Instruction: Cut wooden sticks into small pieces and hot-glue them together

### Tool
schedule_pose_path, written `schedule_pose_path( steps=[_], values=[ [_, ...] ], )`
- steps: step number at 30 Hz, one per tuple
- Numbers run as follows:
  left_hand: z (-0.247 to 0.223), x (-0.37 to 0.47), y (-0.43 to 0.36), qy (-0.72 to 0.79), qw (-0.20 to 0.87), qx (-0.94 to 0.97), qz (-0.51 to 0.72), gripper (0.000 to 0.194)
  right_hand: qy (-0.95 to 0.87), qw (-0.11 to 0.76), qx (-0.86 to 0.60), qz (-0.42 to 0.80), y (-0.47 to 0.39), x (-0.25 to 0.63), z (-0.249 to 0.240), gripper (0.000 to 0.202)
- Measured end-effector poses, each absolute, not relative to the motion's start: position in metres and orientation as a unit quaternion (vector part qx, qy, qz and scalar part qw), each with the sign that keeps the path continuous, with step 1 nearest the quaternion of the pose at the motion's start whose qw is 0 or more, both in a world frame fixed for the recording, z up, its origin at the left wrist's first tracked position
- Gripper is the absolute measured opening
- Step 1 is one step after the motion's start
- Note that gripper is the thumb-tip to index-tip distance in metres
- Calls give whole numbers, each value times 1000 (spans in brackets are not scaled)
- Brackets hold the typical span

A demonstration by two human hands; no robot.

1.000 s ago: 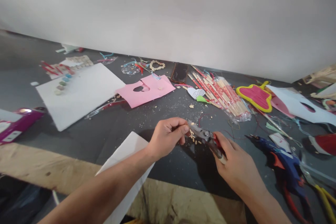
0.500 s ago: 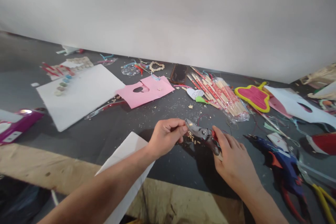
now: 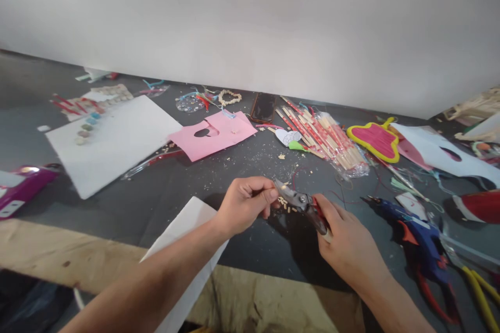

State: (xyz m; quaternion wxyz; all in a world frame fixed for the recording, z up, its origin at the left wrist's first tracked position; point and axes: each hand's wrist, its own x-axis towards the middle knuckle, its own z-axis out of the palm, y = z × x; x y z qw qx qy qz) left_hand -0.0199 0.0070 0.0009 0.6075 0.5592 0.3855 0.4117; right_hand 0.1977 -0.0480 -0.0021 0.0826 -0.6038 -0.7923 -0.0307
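Note:
My right hand [image 3: 346,229] is wrapped round the handles of a pair of pruning shears [image 3: 302,200], with the blades pointing left. At the blade tips my left hand [image 3: 250,203] is closed in a pinch, thumb against forefinger. What it pinches is mostly covered by the fingers, but a pale bit shows between the blades. Just beneath the blades lie several short cut wooden pieces [image 3: 288,208] on the dark table. A sheet of white paper [image 3: 195,214] lies partly under my left forearm.
Behind my hands are pink cut card [image 3: 230,134], a phone [image 3: 263,107] and a bundle of wrapped chopsticks [image 3: 332,140]. A white board [image 3: 128,140] lies left. On the right are a pink-and-yellow shape [image 3: 373,140], a blue glue gun [image 3: 416,242] and yellow-handled pliers [image 3: 480,296].
The view has shifted slightly, so the things on the table sit a little further left. Both hands keep nearly the same pose at the shears.

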Motion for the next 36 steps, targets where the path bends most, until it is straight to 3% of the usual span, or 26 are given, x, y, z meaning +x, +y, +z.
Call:
schedule_pose_path(
  steps=[9,14,19,29,36],
  values=[
    [-3,-14,8,398,596,538,445,17,-771,68,-632,-38,-43,197,-1,40],
    [-4,-16,8,409,559,579,430,25,-774,62,-629,-41,-43,197,-2,50],
    [-4,-18,8,375,591,584,411,31,-781,62,-620,-41,-43,199,-5,55],
    [-3,-19,6,369,650,531,399,37,-783,74,-617,12,-49,195,-1,44],
    [-2,-13,7,388,614,547,415,25,-769,60,-636,13,-46,195,-2,42]
  ],
)
